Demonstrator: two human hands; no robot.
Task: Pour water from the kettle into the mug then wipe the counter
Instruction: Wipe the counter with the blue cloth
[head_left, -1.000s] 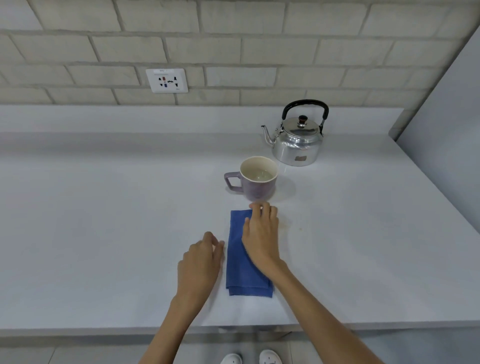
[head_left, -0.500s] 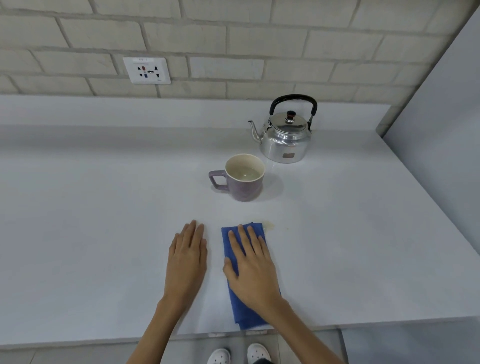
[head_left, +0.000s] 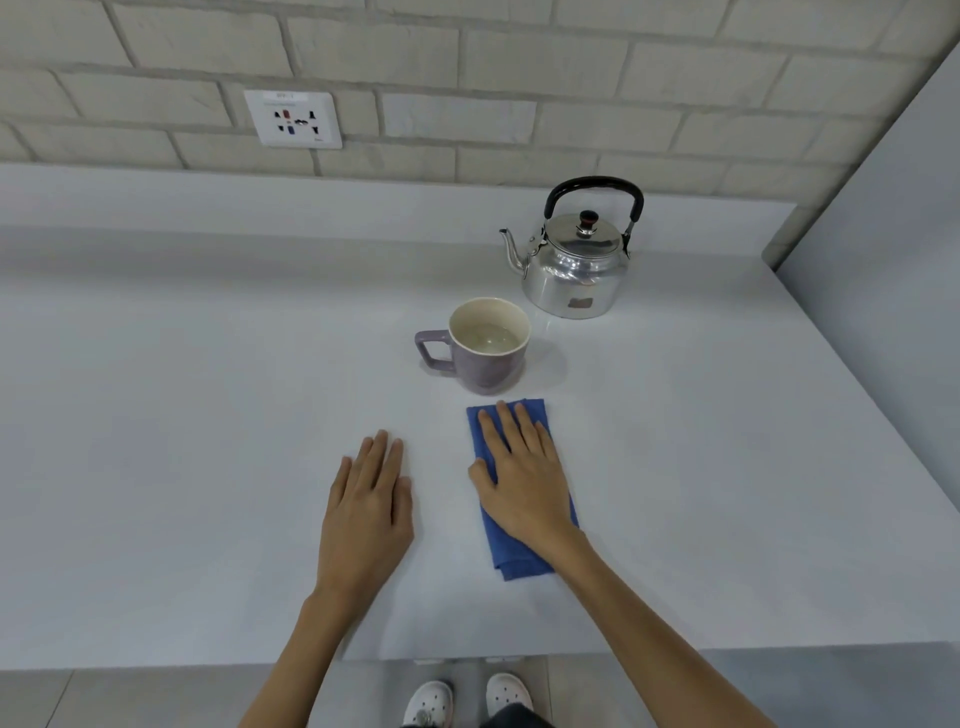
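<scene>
A lilac mug (head_left: 488, 366) with water in it stands on the white counter (head_left: 208, 415), its handle pointing left. Behind it to the right sits a shiny metal kettle (head_left: 571, 275) with a black handle and its spout facing left. A folded blue cloth (head_left: 511, 561) lies just in front of the mug. My right hand (head_left: 522, 483) presses flat on the cloth, fingers spread and pointing at the mug. My left hand (head_left: 369, 504) rests flat on the bare counter to the left of the cloth and holds nothing.
A brick wall with a power socket (head_left: 293, 119) runs along the back above a raised ledge. A grey panel (head_left: 883, 249) closes the right side. The counter's front edge is close to me, with my white shoes (head_left: 467, 699) below it.
My right hand slid the cloth back toward me, then forward again up to the mug. Both hands have flattened out on the counter.
</scene>
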